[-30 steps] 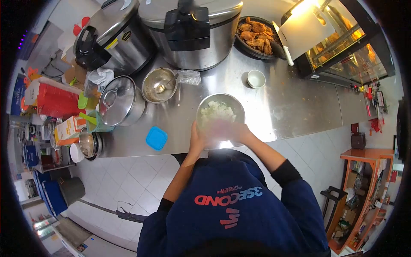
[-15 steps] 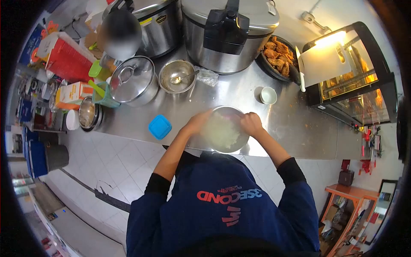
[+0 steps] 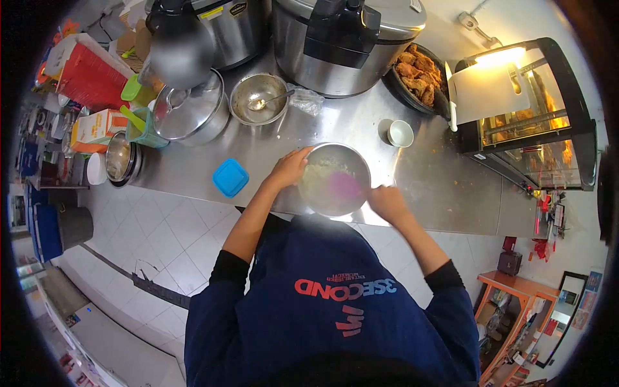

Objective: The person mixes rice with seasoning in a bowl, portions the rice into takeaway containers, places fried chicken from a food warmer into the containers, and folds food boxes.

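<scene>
A round metal bowl (image 3: 354, 155) stands near the front edge of the steel counter, with a pale, whitish mass (image 3: 314, 184) inside that is too blurred to name. My left hand (image 3: 292, 169) grips the bowl's left rim, fingers on its upper edge. Closed at the bowl's right side, my right hand (image 3: 388, 204) holds a purple spatula (image 3: 345, 186), its broad head smeared by motion inside the bowl. The spatula's handle is mostly hidden by my fingers. Left of my left hand lies a blue square lid (image 3: 230, 178).
A small white cup (image 3: 400, 134) stands right of the bowl. Behind are a metal bowl with a spoon (image 3: 259, 103), a lidded pot (image 3: 193, 109) and a large cooker (image 3: 342, 58). Fried chicken (image 3: 418, 74) fills a black pan beside a lit display case (image 3: 535, 116) with a knife (image 3: 452, 116) nearby.
The spatula's purple head now shows inside the bowl, where the pale mass covered more before. My right hand has moved lower, toward the counter's front edge. My left hand stays at the rim.
</scene>
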Demonstrator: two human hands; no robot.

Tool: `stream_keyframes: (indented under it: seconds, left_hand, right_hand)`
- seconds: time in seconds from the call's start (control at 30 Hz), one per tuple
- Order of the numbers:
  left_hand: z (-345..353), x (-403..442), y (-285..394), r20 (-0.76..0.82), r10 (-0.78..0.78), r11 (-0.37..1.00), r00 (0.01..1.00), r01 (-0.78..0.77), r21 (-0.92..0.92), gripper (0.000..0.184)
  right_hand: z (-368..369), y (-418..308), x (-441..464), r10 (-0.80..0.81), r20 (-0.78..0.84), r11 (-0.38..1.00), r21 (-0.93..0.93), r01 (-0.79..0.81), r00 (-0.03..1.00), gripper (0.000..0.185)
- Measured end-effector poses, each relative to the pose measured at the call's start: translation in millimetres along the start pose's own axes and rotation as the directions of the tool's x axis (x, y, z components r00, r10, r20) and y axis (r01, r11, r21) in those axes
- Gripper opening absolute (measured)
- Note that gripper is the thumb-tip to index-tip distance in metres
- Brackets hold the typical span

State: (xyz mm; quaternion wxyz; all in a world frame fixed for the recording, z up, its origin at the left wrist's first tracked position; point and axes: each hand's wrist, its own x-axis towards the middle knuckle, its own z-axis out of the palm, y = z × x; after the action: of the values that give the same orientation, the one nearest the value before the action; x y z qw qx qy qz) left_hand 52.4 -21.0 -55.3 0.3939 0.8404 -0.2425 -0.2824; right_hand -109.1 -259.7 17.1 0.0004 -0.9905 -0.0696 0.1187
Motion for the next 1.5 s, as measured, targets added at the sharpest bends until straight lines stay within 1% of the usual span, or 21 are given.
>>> stream_keyframes:
  seconds: [0.1, 0.23, 0.4, 0.5, 0.7, 0.77, 0.8, 0.83, 0.9, 0.93, 0.97, 1.0, 1.03, 1.13, 1.2, 1.27, 1.33, 1.37, 1.43, 1.47, 1.5]
  left_hand:
    - [-2.0, -3.7, 9.9, 0.051, -0.034, 0.999, 0.998, 0.035, -0.01, 0.044]
    - [3.2, -0.3, -1.1, 0.063, -0.007, 0.998, 0.998, 0.012, -0.068, 0.046]
    - [24.3, 13.5, -29.9, -0.147, 0.017, 0.995, 0.989, -0.03, -0.092, 0.046]
    - [35.6, 14.6, -45.8, -0.241, 0.027, 0.989, 0.97, -0.062, -0.137, 0.047]
    - [55.5, 20.7, -53.4, -0.056, -0.098, 0.799, 0.994, 0.045, -0.599, 0.054]
    - [54.3, 27.0, -59.5, -0.185, -0.003, 0.889, 0.983, -0.082, -0.45, 0.061]
    - [50.7, 28.6, -62.8, -0.264, 0.058, 0.932, 0.963, -0.147, -0.332, 0.066]
    - [45.5, 28.9, -65.0, -0.307, 0.099, 0.955, 0.947, -0.177, -0.237, 0.071]
    - [18.5, 17.0, -62.1, -0.276, 0.057, 0.976, 0.96, -0.112, -0.187, 0.081]
    - [-12.0, -0.9, -27.1, -0.041, -0.181, 0.913, 0.983, 0.152, -0.379, 0.083]
    - [-35.9, -14.3, -15.0, -0.059, -0.147, 0.944, 0.987, 0.123, -0.305, 0.083]
    - [-62.0, -29.3, -6.9, -0.07, -0.11, 0.969, 0.991, 0.092, -0.229, 0.083]
    - [-98.6, -42.5, 7.8, 0.084, -0.165, 0.843, 0.983, 0.185, -0.505, 0.078]
    - [-178.8, -68.3, 1.5, -0.146, 0.132, 0.596, 0.98, -0.197, -0.778, 0.067]
    - [-236.2, -82.5, 4.5, -0.419, 0.1, 0.486, 0.902, -0.412, -0.771, 0.062]
    - [-294.9, -99.3, 1.8, -0.588, -0.009, 0.297, 0.809, -0.559, -0.774, 0.058]
    - [-355.6, -114.8, -11.3, -0.634, -0.175, 0.018, 0.753, -0.641, -0.767, 0.054]
    - [-376.0, -121.1, -26.2, -0.721, -0.075, 0.161, 0.688, -0.706, -0.69, 0.055]
    - [-419.2, -135.5, -36.4, -0.739, -0.057, -0.15, 0.671, -0.738, -0.658, 0.058]
    - [-439.0, -139.0, -44.0, -0.746, -0.05, -0.303, 0.665, -0.721, -0.623, 0.06]
    - [-452.8, -139.4, -56.6, -0.743, -0.081, -0.181, 0.664, -0.743, -0.644, 0.063]
  right_hand:
    - [26.2, -48.9, 13.7, 0.167, 0.104, 0.986, -0.044, -0.163, 0.98, 0.013]
    - [37.1, -49.7, 52.7, 0.245, 0.152, 0.968, -0.085, -0.235, 0.957, 0.018]
    - [1.3, -5.1, 70.3, 0.34, 0.164, 0.91, 0.19, -0.367, 0.926, 0.038]
    - [-20.6, -17.2, 54.4, 0.287, 0.254, 0.94, 0.11, -0.322, 0.924, 0.038]
    - [44.5, -47.8, 77.6, 0.277, 0.101, 0.96, -0.064, -0.272, 0.955, 0.021]
    - [35.1, -35.2, 82.8, 0.348, 0.159, 0.926, 0.096, -0.365, 0.924, 0.03]
    - [17.9, -27.2, 79.1, 0.24, 0.182, 0.956, 0.128, -0.265, 0.953, 0.043]
    - [35.7, -8.7, 75.8, 0.251, 0.061, 0.936, 0.238, -0.259, 0.966, 0.047]
    - [-0.5, -8.6, 70.3, 0.371, 0.236, 0.908, 0.111, -0.404, 0.898, 0.058]
    - [-12.9, -13.8, 66.9, 0.338, 0.128, 0.941, -0.033, -0.336, 0.933, 0.06]
    - [-26.2, -15.8, 68.0, 0.295, 0.022, 0.94, -0.186, -0.286, 0.955, 0.062]
    - [-57.8, -29.9, 79.1, 0.307, 0.048, 0.943, -0.151, -0.297, 0.951, 0.059]
    - [-95.2, -45.3, 93.2, 0.173, 0.05, 0.985, 0.012, -0.174, 0.984, 0.053]
    - [-184.5, -107.5, 160.4, -0.242, -0.076, 0.809, 0.534, 0.245, 0.967, 0.032]
    - [-231.1, -175.4, 204.9, -0.36, -0.475, 0.678, 0.457, 0.575, 0.803, 0.031]
    - [-277.6, -249.8, 249.1, -0.357, -0.593, 0.486, 0.542, 0.686, 0.722, 0.039]
    - [-298.5, -318.4, 293.4, -0.415, -0.618, 0.408, 0.529, 0.744, 0.668, 0.048]
    - [-298.2, -354.6, 316.0, -0.479, -0.629, 0.344, 0.507, 0.79, 0.612, 0.049]
    - [-283.9, -413.6, 367.7, -0.594, -0.63, 0.219, 0.471, 0.854, 0.5, 0.052]
    - [-281.7, -428.8, 394.0, -0.622, -0.632, 0.269, 0.383, 0.884, 0.463, 0.054]
    - [-280.2, -441.7, 419.5, -0.648, -0.63, 0.314, 0.292, 0.903, 0.429, 0.056]
